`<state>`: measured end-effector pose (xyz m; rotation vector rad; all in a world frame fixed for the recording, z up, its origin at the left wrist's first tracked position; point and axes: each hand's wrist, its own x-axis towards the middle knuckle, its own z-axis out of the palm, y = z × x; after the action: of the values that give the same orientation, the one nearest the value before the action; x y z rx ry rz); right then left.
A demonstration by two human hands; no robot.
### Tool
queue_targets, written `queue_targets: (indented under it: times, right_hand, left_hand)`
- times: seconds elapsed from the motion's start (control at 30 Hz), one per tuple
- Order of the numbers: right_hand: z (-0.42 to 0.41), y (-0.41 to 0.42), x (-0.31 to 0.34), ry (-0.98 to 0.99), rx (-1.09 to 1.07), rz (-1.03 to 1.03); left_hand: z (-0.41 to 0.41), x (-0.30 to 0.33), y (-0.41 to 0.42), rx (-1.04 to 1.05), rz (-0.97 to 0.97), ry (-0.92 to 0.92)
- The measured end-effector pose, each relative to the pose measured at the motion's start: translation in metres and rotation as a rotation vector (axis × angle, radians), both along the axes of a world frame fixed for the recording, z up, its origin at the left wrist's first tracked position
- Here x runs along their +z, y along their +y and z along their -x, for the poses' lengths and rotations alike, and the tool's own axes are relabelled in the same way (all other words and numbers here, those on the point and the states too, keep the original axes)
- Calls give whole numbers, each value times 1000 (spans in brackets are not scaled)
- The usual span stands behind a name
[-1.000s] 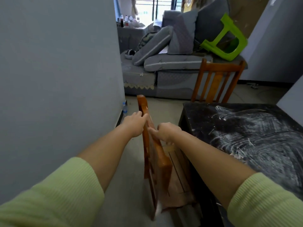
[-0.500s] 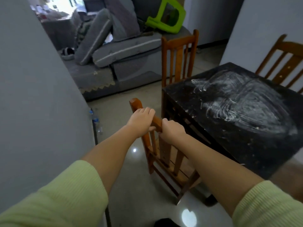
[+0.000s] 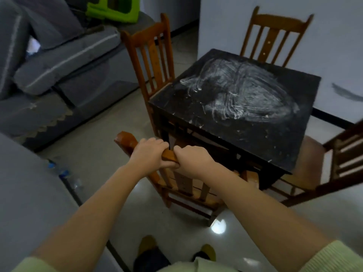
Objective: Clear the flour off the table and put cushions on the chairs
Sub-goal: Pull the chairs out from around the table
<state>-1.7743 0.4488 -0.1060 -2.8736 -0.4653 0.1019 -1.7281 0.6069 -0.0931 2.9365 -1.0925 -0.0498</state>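
Item: near chair [image 3: 182, 183], tucked at the surface's [image 3: 279, 154] near edge. Left hand [image 3: 149, 156] and right hand [image 3: 191, 160]: each grip curled tight round its top rail, side by side.
Flour [image 3: 241, 93]: smeared across the surface's middle, not yet cleared.
Cushions [image 3: 66, 59]: on the sofa, well apart; visible chair seats bare.
Progress: judged early; both jobs outstanding.

black table [image 3: 261, 146] | smeared white flour [image 3: 243, 89] on top
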Motion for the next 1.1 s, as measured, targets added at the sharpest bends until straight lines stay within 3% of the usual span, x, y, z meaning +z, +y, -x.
queue_targets:
  times: [0.17, 0.3, 0.53, 1.1]
  right_hand:
    - [21, -2, -6, -154, -302, 141]
    - [36, -2, -8, -257, -574, 248]
    - [38, 7, 2, -105, -641, 285]
    - [9, 71, -3, -33, -792, 270]
  left_hand:
    - [-13, -3, -2, -189, 18, -90]
    - [-12, -15, -7, -272, 166, -244]
    - [-18, -18, 0, -370, 338, -248]
    - [-71, -28, 42, -554, 375, -334]
